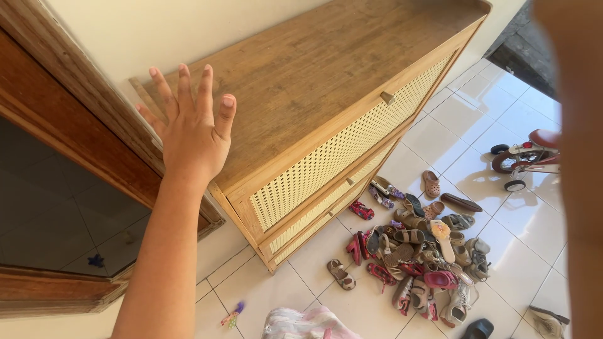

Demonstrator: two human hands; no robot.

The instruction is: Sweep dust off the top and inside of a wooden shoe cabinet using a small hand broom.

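Note:
My left hand [191, 129] is raised with its fingers spread, palm toward the near left corner of a wooden cabinet [326, 69]. It holds nothing; I cannot tell whether it touches the top. The cabinet has woven cane fronts and a small wooden knob [387, 98]. Only my right forearm [581, 169] shows, a blurred strip along the right edge; the right hand is out of view.
A pile of several sandals and shoes [421, 251] lies on the white tiled floor [527, 251] below the cabinet. A red child's tricycle [524, 160] stands at right. A wooden door frame [81, 113] is at left, a pale cloth [308, 323] at the bottom.

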